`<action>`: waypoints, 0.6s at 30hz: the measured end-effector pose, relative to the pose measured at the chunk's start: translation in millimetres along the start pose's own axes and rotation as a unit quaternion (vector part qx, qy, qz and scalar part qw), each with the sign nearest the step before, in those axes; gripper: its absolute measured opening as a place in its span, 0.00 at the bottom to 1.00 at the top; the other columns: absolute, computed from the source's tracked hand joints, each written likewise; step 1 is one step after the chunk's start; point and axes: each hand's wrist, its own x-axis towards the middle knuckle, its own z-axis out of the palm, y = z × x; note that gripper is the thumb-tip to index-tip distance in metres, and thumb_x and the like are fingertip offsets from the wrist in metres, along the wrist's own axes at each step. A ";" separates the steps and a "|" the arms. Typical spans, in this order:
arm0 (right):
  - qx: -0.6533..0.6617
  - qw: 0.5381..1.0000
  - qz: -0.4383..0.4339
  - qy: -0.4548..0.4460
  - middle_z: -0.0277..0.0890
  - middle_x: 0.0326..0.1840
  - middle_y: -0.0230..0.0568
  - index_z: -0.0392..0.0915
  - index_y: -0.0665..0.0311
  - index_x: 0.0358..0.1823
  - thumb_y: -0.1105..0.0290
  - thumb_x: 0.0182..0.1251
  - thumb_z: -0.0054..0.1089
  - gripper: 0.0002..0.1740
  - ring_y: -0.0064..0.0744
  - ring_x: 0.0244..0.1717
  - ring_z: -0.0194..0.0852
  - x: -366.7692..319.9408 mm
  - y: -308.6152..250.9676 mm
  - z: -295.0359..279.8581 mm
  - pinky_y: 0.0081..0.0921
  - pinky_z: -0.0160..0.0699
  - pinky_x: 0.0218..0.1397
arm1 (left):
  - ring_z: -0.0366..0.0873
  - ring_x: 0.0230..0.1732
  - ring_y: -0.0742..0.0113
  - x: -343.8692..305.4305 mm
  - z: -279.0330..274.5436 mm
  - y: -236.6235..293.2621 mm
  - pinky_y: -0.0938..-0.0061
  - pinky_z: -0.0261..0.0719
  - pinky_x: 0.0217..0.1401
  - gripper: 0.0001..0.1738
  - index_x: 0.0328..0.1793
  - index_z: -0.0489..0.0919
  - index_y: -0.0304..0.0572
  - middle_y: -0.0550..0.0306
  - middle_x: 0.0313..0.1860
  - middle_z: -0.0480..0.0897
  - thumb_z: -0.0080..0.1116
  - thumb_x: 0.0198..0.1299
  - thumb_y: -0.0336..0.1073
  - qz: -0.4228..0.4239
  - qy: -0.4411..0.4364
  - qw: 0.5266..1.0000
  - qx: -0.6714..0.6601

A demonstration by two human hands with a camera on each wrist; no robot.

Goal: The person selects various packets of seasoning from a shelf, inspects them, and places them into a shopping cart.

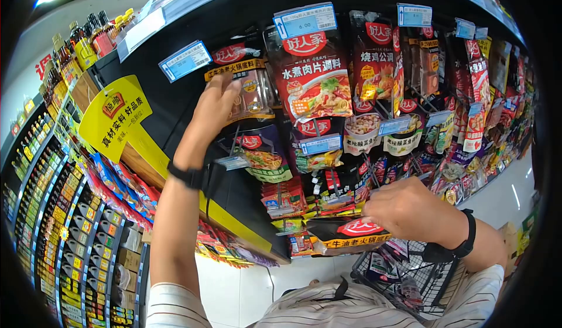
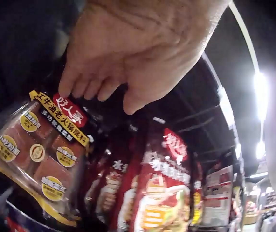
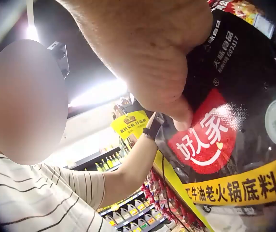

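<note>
My right hand (image 1: 404,208) pinches the upper edge of a black hot pot base packet (image 1: 357,243) with a red logo and a yellow band. It is low in front of my body, and its front fills much of the right wrist view. My left hand (image 1: 213,108) is raised to a similar hot pot base packet (image 2: 41,154) on the rack. Its fingertips (image 2: 92,89) are at that packet's top, with the thumb apart from them. The hanging packet shows reddish blocks through a clear window.
Red seasoning packets (image 1: 313,79) hang on hooks to the right, under price tags (image 1: 304,21). A shopping cart (image 1: 433,275) holding packets stands below my right hand. A yellow sign (image 1: 114,117) sticks out at the left, with bottle shelves (image 1: 35,152) beyond.
</note>
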 end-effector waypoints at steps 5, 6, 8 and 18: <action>-0.023 0.999 0.031 -0.019 0.73 0.26 0.38 0.73 0.60 0.29 0.73 0.51 0.63 0.06 0.40 0.32 0.81 -19.5 -1.8 -1.8 0.35 0.80 0.35 | 0.71 0.68 0.33 96.9 35.4 -55.2 0.54 0.70 0.72 0.37 0.75 0.68 0.36 0.30 0.68 0.73 0.58 0.65 0.51 -0.038 0.064 0.960 0.269; -0.020 0.998 0.047 -0.027 0.72 0.26 0.36 0.73 0.59 0.30 0.72 0.51 0.62 0.07 0.39 0.33 0.80 -22.5 -5.1 -3.8 0.34 0.79 0.35 | 0.71 0.69 0.33 105.5 36.5 -56.8 0.54 0.69 0.73 0.39 0.76 0.66 0.37 0.30 0.69 0.72 0.59 0.65 0.52 -0.038 0.056 0.961 0.268; -0.015 0.999 0.042 -0.022 0.73 0.27 0.35 0.73 0.59 0.31 0.72 0.51 0.62 0.07 0.37 0.33 0.80 -28.2 -6.4 -1.0 0.33 0.78 0.34 | 0.70 0.70 0.34 118.7 37.3 -53.2 0.54 0.68 0.74 0.41 0.78 0.64 0.40 0.30 0.71 0.70 0.60 0.64 0.53 -0.040 0.041 0.963 0.264; -0.001 0.997 0.063 -0.040 0.74 0.28 0.32 0.75 0.58 0.33 0.72 0.50 0.62 0.08 0.35 0.32 0.80 -32.7 -22.2 -2.5 0.32 0.78 0.34 | 0.58 0.78 0.30 148.7 33.2 -65.6 0.51 0.58 0.80 0.49 0.83 0.58 0.46 0.28 0.74 0.66 0.63 0.61 0.59 -0.029 -0.029 0.972 0.232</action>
